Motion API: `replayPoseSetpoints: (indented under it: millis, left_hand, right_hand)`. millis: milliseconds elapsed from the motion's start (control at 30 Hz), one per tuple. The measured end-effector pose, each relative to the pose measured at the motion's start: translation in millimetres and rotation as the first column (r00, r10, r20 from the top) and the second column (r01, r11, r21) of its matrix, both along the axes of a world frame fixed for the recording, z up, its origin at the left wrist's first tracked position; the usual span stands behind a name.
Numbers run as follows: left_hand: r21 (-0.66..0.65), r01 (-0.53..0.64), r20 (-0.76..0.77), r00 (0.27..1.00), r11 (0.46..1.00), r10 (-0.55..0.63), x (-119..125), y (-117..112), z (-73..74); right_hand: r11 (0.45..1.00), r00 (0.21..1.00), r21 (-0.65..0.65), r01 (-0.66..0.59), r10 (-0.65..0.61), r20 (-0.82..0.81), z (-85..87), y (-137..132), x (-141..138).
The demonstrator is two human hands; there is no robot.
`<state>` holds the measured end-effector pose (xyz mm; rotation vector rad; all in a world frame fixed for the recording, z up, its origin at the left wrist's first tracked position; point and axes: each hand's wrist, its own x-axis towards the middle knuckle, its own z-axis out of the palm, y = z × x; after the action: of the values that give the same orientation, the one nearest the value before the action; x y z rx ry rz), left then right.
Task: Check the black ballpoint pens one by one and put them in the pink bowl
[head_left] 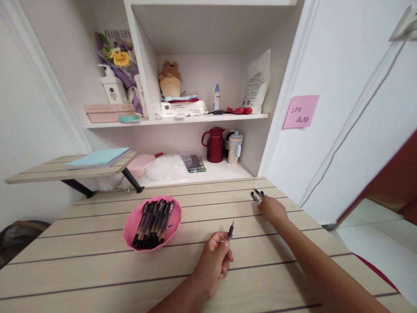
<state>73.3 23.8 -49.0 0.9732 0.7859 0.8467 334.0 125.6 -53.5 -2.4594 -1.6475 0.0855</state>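
Observation:
My left hand [215, 258], low in the middle of the view, is closed around a pen [231, 230]. The pen's bare tip and black grip point up and away from me; most of its barrel is hidden in the fingers. Farther off to the right, my right hand [273, 211] reaches to the back of the table, its fingers bent together and mostly out of sight. At its fingertips lie several small black and clear pen parts [255, 196], apparently caps; whether one is pinched I cannot tell. Left of my hands, a pink scalloped bowl [176, 217] holds many black pens [153, 224].
The slatted wooden table [107, 269] backs onto a white shelf unit [208, 118]. A small raised stand [42, 169] carries blue paper [97, 157] at left. A red jug [215, 145] and a pale cup [235, 148] stand behind the table. A pink note [301, 111] hangs on the wall.

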Motion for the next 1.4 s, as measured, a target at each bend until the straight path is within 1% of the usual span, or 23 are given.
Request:
replayPoseSetpoints:
  millis: [200, 467, 733, 1100, 1267, 1400]
  left_hand:
    - [-0.013, 0.01, 0.015, 1.0, 1.0, -0.009, 0.0, 0.9, -3.4]
    - [-0.03, 0.013, 0.029, 0.999, 0.999, -0.012, -0.4, 0.7, -4.2]
    - [-0.016, 0.023, 0.032, 0.999, 1.0, -0.023, -0.7, 1.8, -6.1]
    - [-0.023, 0.021, 0.032, 0.999, 1.0, -0.02, -0.4, 1.7, -6.2]
    - [-0.036, 0.012, 0.034, 0.999, 0.999, -0.011, -0.7, 1.4, -5.8]
    - [-0.036, 0.013, 0.035, 0.999, 0.999, -0.012, -0.6, 1.2, -4.8]
  right_hand:
    - [0.999, 0.999, -0.037, -0.001, 0.002, 0.034, 3.5, 9.8, 1.0]
    - [0.998, 0.999, -0.054, 0.022, -0.019, 0.048, -0.9, 6.3, 3.4]
    - [0.999, 0.997, -0.042, 0.007, -0.004, 0.071, -6.4, 3.0, 4.5]
    - [0.998, 0.993, -0.029, -0.062, 0.065, 0.097, -9.0, 1.1, 6.3]
    - [0.998, 0.992, -0.006, -0.07, 0.07, 0.102, -8.9, 4.0, 4.3]
    - [0.999, 0.995, 0.011, -0.052, 0.051, 0.09, -9.0, -0.8, 2.7]
